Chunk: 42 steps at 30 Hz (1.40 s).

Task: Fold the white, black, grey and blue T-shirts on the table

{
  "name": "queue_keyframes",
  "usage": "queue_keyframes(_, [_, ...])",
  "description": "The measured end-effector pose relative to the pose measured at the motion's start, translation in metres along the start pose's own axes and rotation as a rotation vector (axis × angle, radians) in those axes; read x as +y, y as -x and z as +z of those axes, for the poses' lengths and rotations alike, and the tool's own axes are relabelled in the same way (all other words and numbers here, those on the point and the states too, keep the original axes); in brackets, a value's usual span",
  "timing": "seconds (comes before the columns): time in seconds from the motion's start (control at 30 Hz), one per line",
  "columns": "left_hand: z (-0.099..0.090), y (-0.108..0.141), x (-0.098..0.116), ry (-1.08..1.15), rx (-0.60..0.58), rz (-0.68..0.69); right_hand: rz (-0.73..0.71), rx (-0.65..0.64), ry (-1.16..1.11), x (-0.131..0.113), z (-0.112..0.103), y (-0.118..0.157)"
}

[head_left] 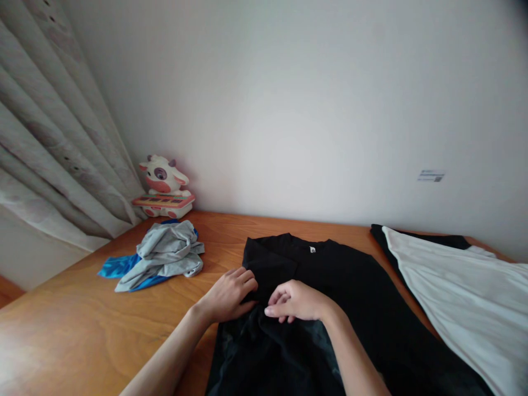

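Note:
A black T-shirt lies spread on the wooden table, its collar and small white label towards the wall. At its left side, below the sleeve, my left hand is closed on the cloth with fingers curled and thumb low. Just right of it, my right hand has its fingers curled in and its thumb against a raised fold of the same shirt. The cloth is bunched between and below the hands. Dark patterned patches show on the part nearest me, partly covered by my right forearm.
A crumpled grey and blue garment lies on the table at left. Behind it a toy cow with a keyboard stands by the curtain. White cloth over black cloth lies at right. The wall borders the table's back.

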State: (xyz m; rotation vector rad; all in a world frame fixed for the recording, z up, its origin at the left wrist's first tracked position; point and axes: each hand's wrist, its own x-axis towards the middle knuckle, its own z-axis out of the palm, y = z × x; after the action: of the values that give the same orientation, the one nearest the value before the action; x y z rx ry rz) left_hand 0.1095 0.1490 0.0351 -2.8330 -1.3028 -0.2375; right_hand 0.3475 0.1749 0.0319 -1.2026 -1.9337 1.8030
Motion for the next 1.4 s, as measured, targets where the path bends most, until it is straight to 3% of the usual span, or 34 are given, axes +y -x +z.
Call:
queue_keyframes(0.23, [-0.001, 0.0, 0.001, 0.018, 0.019, 0.002, 0.046, -0.073, 0.0, -0.004, 0.007, 0.007])
queue_keyframes(0.5, [0.001, 0.0, 0.0, 0.039, 0.065, 0.025, 0.044, 0.116, 0.055, -0.005, 0.009, 0.014])
queue_keyframes(0.57, [0.001, 0.0, 0.0, 0.031, 0.052, 0.022, 0.024, 0.064, 0.083, -0.006, 0.008, 0.014])
queue_keyframes(0.77, [0.0, 0.0, 0.0, 0.019, 0.0, 0.022, 0.007, -0.294, 0.096, -0.014, 0.012, 0.018])
queue_keyframes(0.9, [0.002, 0.0, -0.001, 0.015, 0.031, 0.067, 0.004, -0.288, 0.167, -0.018, 0.018, 0.016])
queue_keyframes(0.97, [0.003, 0.0, 0.0, -0.004, 0.057, 0.081, -0.018, -0.195, 0.083, -0.014, 0.016, 0.009])
queue_keyframes(1.0, [0.004, -0.001, 0.0, -0.013, 0.066, 0.088, -0.047, -0.088, 0.028, -0.01, 0.013, 0.004])
queue_keyframes(1.1, [0.004, -0.002, 0.002, -0.036, 0.087, 0.112, -0.171, 0.451, -0.029, 0.011, -0.001, -0.014])
queue_keyframes(1.2, [0.005, -0.003, 0.003, -0.049, 0.116, 0.132, -0.148, 0.933, 0.11, 0.033, -0.014, -0.027])
queue_keyframes(1.27, [0.006, -0.003, 0.003, -0.05, 0.135, 0.145, -0.094, 1.068, 0.228, 0.043, -0.018, -0.031])
queue_keyframes(1.4, [0.003, -0.002, 0.003, -0.009, 0.151, 0.179, -0.096, 1.063, 0.361, 0.047, -0.015, -0.032])
